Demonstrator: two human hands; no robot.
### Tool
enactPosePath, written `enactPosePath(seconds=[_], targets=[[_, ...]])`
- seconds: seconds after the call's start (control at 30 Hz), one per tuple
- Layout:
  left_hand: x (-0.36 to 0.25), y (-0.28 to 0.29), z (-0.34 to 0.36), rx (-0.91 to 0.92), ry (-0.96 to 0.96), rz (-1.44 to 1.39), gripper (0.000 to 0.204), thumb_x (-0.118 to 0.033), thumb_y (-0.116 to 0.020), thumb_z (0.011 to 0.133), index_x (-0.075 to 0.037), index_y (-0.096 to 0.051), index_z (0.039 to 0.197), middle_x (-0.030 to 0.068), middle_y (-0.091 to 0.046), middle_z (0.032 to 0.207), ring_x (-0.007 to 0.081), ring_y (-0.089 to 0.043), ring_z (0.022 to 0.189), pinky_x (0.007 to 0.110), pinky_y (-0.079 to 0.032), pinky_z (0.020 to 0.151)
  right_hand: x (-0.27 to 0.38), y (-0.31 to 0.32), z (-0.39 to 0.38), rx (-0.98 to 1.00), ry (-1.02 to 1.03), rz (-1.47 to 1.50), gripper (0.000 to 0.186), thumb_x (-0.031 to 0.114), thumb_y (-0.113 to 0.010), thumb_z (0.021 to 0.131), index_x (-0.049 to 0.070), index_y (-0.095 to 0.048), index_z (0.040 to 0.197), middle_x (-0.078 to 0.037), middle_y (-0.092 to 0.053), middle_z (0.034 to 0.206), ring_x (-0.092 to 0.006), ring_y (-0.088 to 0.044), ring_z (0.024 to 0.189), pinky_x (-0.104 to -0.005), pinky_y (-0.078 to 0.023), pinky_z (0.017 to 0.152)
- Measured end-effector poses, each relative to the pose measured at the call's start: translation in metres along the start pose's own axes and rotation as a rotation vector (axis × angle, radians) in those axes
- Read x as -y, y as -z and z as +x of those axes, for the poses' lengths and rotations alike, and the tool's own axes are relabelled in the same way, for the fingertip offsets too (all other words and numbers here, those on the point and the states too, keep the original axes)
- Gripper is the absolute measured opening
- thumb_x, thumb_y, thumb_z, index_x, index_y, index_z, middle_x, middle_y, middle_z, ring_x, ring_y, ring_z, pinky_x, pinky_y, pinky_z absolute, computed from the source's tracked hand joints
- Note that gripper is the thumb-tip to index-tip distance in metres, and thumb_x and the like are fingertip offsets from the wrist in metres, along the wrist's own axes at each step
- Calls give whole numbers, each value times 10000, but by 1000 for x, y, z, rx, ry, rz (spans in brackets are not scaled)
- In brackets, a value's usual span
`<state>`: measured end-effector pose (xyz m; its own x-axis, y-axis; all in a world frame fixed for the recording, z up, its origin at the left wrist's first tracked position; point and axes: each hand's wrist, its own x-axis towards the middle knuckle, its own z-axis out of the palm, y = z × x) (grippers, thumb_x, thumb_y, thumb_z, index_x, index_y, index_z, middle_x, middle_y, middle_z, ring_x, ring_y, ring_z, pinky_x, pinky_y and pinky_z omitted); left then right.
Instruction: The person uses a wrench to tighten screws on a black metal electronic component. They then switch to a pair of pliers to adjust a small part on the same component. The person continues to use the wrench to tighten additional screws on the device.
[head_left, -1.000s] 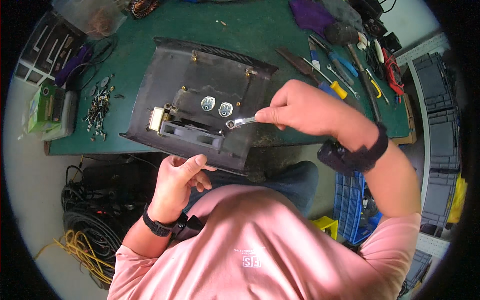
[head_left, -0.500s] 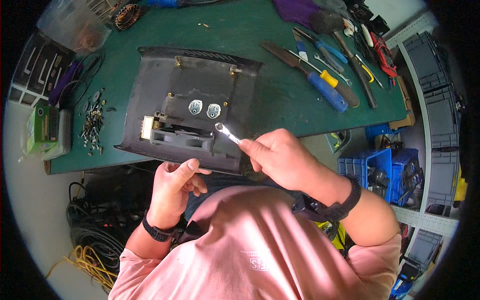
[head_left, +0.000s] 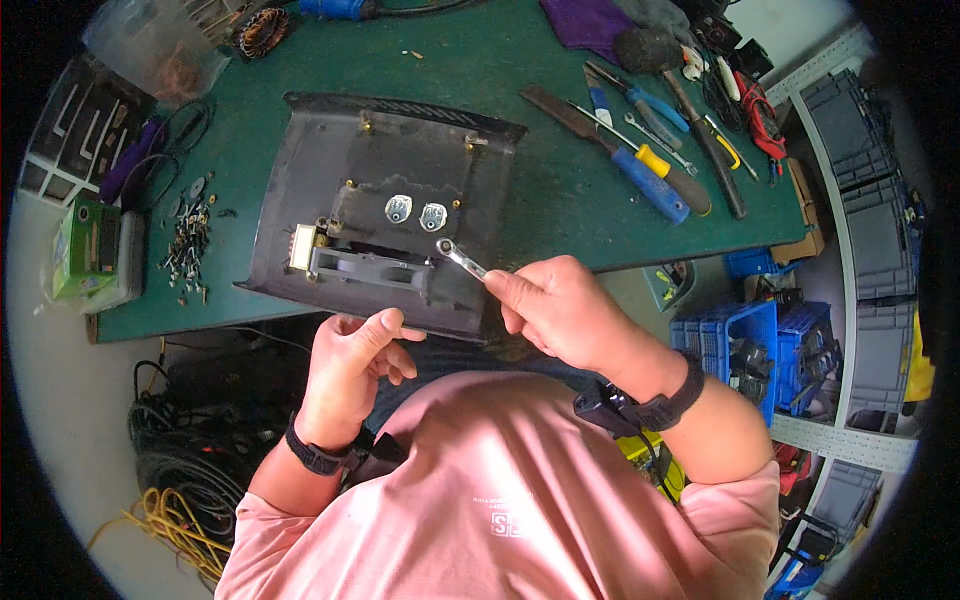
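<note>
My right hand (head_left: 555, 305) grips a shiny ring-ended wrench (head_left: 462, 259) between thumb and fingers. The wrench's ring hovers over or rests on the right end of a slim dark fan-like unit (head_left: 375, 268); contact is unclear. That unit sits along the near side of a black plastic panel (head_left: 300, 180), which lies inner side up on the bench. By the panel's near edge, my left hand (head_left: 352, 365) has its thumb raised and fingers loosely bent and apart, holding nothing visible. Two silver metal plates (head_left: 398, 208) and several brass standoffs (head_left: 350, 184) dot the panel. A white connector (head_left: 302, 247) is at its left.
Loose screws and washers (head_left: 187, 245) lie left on the green bench (head_left: 545, 210). A file (head_left: 565, 112), screwdrivers (head_left: 680, 182), pliers (head_left: 640, 100) and a hammer (head_left: 690, 90) lie at right. Blue crates (head_left: 725, 335) stand below the bench's right edge. Coiled cables (head_left: 185, 460) are lower left.
The view has shifted slightly. The wrench, still in my right hand, has turned a little at the unit's right end. My left hand stays by the panel's near edge.
</note>
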<state>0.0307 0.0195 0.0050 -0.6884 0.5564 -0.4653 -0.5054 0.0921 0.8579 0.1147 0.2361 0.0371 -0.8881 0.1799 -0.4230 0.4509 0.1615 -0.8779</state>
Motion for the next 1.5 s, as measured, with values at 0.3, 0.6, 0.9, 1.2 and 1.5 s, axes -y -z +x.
enactPosePath(seconds=[0.3, 0.6, 0.9, 1.2, 1.5], targets=[[-1, -2, 0, -31, 15, -70, 422, -338, -685, 815, 81, -647, 780, 124, -623, 587, 149, -575, 476, 235, -425, 475, 17, 31, 10, -186, 135, -51, 507, 390, -526, 945, 39, -568, 581, -3, -476, 494, -97, -433, 478, -294, -354, 469], [-1, 0, 0, -4, 47, -74, 405, -317, -672, 833, 87, -655, 808, 139, -631, 594, 146, -577, 478, 228, -419, 474, 24, 40, 46, -189, 160, 67, 446, 350, -534, 945, 26, -565, 641, 28, -417, 484, -57, -332, 408, -242, -239, 392], [-4, -1, -2, -1, 35, -64, 389, -303, -682, 828, 85, -653, 807, 115, -638, 628, 144, -585, 483, 231, -425, 464, 24, 44, 55, -291, 255, -154, 360, 297, -600, 904, 11, -634, 687, 19, -456, 497, -68, -403, 462, -261, -301, 445], [-1, 2, -1, -2, 41, -59, 394, -306, -675, 834, 86, -643, 818, 112, -639, 636, 146, -596, 494, 231, -429, 467, 55, 84, 67, -185, 166, -448, 339, 330, -680, 818, 21, -698, 679, -49, -558, 530, -124, -484, 517, -305, -393, 528], [-4, 0, -3, -20, 60, -69, 388, -305, -670, 830, 82, -647, 821, 118, -633, 607, 142, -590, 492, 228, -427, 477, 103, 101, 86, -26, 124, -813, 394, 374, -698, 793, 11, -677, 640, -9, -471, 502, -104, -404, 475, -293, -307, 455]])
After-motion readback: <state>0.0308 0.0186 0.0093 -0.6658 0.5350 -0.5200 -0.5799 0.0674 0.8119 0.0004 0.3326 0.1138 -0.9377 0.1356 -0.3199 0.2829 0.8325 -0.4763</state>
